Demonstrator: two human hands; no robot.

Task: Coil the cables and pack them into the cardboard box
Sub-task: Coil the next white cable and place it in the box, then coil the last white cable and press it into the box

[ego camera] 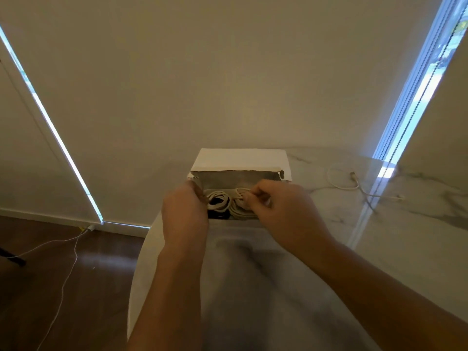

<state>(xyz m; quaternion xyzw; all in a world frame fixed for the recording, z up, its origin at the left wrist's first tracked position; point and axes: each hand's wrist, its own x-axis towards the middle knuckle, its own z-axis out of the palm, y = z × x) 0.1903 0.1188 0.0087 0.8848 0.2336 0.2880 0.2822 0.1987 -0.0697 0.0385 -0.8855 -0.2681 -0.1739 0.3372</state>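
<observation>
A white cardboard box [240, 160] stands open on the marble table, its lid flap tilted back. Inside lie a white coiled cable [219, 198] over something black on the left and another white coil [240, 211] on the right. My left hand [186, 211] grips the box's left wall. My right hand [281, 209] reaches into the box from the right, thumb and fingers pinched on the right coil's strands. A loose white cable [339, 179] lies uncoiled on the table to the right.
The marble table [417, 224] runs right toward a window with a bead chain [415, 97]. Beyond its rounded left edge is dark wood floor, where a white cord [65, 274] trails from a wall plug. A plain wall rises behind the box.
</observation>
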